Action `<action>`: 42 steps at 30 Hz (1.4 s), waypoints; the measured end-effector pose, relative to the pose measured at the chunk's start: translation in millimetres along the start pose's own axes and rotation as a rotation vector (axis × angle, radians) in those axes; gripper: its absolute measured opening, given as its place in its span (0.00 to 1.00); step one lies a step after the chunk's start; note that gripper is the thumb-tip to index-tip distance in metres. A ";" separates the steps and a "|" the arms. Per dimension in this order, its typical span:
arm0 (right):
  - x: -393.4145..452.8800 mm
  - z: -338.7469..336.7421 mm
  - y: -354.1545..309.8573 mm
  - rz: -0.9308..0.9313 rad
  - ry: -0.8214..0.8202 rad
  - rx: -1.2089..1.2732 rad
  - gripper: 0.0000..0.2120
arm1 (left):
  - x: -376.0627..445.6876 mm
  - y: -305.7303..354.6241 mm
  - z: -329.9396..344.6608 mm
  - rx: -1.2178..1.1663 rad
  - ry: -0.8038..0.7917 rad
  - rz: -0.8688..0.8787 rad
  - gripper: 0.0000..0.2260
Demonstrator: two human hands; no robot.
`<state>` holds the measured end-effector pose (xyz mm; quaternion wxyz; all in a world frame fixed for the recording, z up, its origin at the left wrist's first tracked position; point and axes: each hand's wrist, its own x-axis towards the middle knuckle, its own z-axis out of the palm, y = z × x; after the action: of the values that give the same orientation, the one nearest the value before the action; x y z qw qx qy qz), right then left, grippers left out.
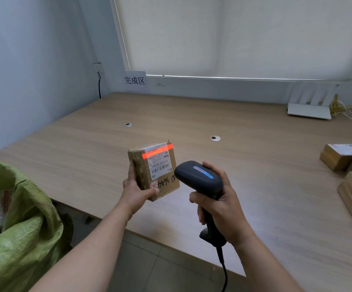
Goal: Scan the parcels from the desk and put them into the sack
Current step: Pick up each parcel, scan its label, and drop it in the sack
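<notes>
Two bare forearms reach forward from the bottom of the view, over the near edge of the wooden desk (192,114). The left hand (136,189) grasps a small cardboard parcel (153,170) above the desk, thumb pressed across its near lower corner and fingers wrapped along its left side, so the labelled face tilts up toward the camera. The box is brown, taped over, with a white shipping label carrying barcodes, black marker writing beneath the label, and a bright red scan line falling across the label's far end. Just right of it, the right hand (221,205) is clenched around the grip of a black handheld barcode scanner (200,180), whose head points at the parcel and whose cable hangs down past the desk edge. At the left, beside the desk, an open green woven sack (23,228) holds something blurred inside. Farther right, several more cardboard parcels (339,155) sit at the desk's edge. At the back stand a white router (310,106) and a paper sign (135,81) on the wall.
</notes>
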<state>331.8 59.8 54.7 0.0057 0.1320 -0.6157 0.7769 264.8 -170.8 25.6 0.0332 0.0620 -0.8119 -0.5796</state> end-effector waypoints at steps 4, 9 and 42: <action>-0.7 1.1 -1.4 -0.002 -0.002 0.009 0.32 | -2.1 -0.6 -1.5 0.015 0.002 0.002 0.49; 0.5 5.2 -1.7 -0.002 -0.012 0.010 0.32 | -4.8 -1.7 -7.0 0.013 0.006 -0.007 0.50; 97.1 405.7 72.5 -0.122 -0.441 -0.037 0.36 | -87.8 -90.7 -392.8 0.373 0.872 -0.117 0.49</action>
<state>306.0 -361.4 90.0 -0.0795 0.3353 -0.6069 0.7162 406.7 -555.6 69.5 0.3265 0.3498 -0.8076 -0.3447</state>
